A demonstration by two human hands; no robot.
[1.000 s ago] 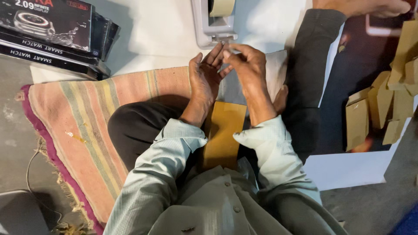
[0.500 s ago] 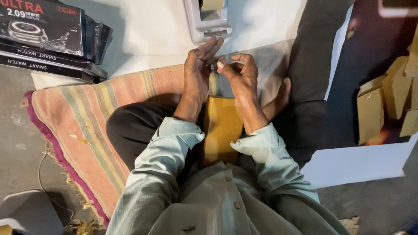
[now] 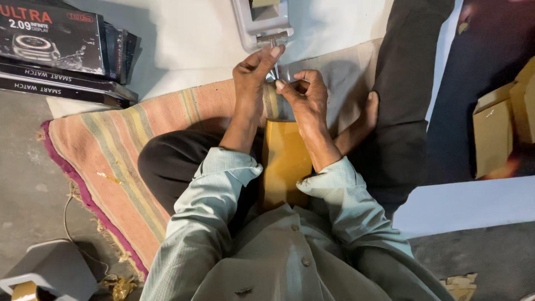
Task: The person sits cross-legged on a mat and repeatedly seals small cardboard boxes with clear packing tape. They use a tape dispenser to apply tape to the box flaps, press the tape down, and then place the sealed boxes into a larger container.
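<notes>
Seat: a person sits cross-legged on a striped mat [image 3: 111,150], a yellow packet [image 3: 285,161] in the lap.
Left hand [image 3: 253,75]: fingers extended, tips touching a strip of clear tape [image 3: 275,71].
Right hand [image 3: 304,92]: curled, pinching the tape's lower end.
Tape: runs lengthwise away from the body, up to a grey dispenser [image 3: 262,22] at the mat's far edge; the left hand is nearer to it.
Far left corner: stacked dark boxes [image 3: 61,50].

A grey floor [image 3: 25,184] carries a striped mat [image 3: 120,145] and stacked black boxes [image 3: 61,50].

Floor-level packing workshop: stacked product boxes [image 3: 61,50], cardboard cartons [image 3: 501,128], rug [image 3: 128,161].
</notes>
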